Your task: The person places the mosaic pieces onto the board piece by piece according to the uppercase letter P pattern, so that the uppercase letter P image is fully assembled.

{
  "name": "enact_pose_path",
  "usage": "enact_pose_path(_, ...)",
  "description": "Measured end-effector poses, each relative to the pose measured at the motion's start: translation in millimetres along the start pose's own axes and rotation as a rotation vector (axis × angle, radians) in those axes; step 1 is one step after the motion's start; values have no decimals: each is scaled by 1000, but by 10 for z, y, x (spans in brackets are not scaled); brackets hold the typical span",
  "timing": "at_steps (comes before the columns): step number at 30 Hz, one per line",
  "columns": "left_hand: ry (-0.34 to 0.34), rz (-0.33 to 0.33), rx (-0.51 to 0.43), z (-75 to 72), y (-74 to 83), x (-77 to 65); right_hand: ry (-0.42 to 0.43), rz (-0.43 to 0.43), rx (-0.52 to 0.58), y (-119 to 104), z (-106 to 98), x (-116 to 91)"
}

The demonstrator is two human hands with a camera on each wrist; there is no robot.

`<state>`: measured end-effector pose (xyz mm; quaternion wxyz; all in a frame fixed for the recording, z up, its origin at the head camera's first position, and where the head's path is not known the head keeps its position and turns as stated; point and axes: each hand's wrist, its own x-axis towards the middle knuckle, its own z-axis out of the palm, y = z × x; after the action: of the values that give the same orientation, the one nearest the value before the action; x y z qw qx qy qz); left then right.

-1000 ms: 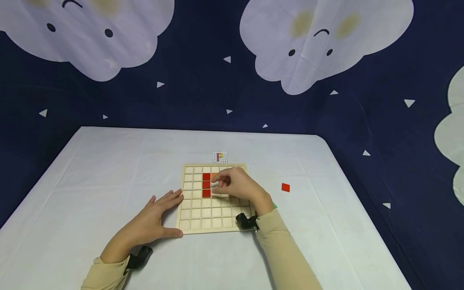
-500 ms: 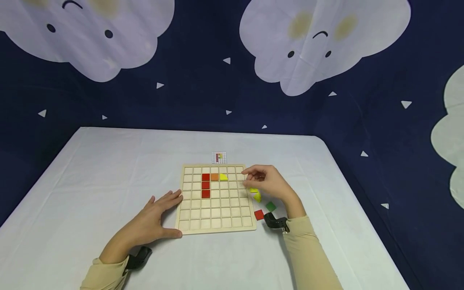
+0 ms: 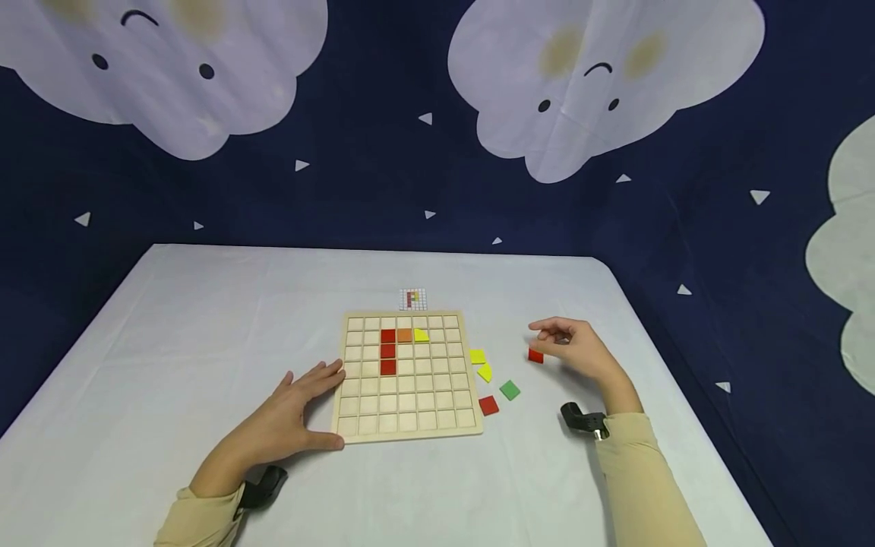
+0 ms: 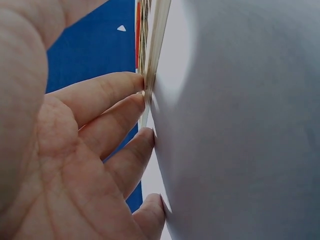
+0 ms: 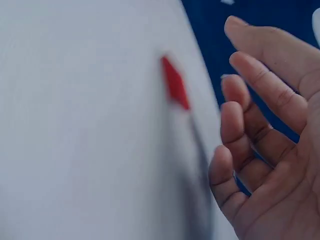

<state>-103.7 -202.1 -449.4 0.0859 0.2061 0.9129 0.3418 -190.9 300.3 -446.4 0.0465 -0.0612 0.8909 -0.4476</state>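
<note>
My left hand (image 3: 287,414) rests at the left edge of a wooden grid board (image 3: 427,399), its fingers spread and touching the side. Three red square tiles (image 3: 388,351) form a column in the board's cells. An orange tile (image 3: 405,335) and a yellow rounded tile (image 3: 421,335) continue the row from the top one. Off to the right, my right hand (image 3: 581,349) hovers over a lone red tile (image 3: 536,355), partly hidden by the thumb in the head view. In the right wrist view that red tile (image 5: 175,84) lies on the cloth, apart from the loosely bent fingers.
Beside the board's right edge lie two yellow tiles (image 3: 478,356), a green tile (image 3: 510,390) and another red tile (image 3: 488,406). A small printed pattern card (image 3: 413,299) sits behind the board. White cloth covers the table (image 3: 273,304); a dark blue curtain hangs behind.
My right hand has moved right from the board to the lone red tile, uncovering the orange and yellow tiles in the grid and the loose tiles beside it. The left hand stays put.
</note>
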Motion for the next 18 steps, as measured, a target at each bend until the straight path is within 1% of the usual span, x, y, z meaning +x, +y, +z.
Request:
enact_pose_path(4,1,-1,3,-2,-5,1,-21,26,73,188,-49,-36)
enact_pose_path(8,2,-4,4,-6,-4,-3,-46,24,101,291,-94,-36)
enact_pose_path(10,2,-6,5,-5,-4,-6,-65,21,94,310,-124,-30)
enact_pose_path(15,-6,-10,5,2,-5,-6,-132,49,58,299,-171,-26)
enact_pose_path(18,-9,-13,0,6,-7,1,-169,36,22,272,-179,-18)
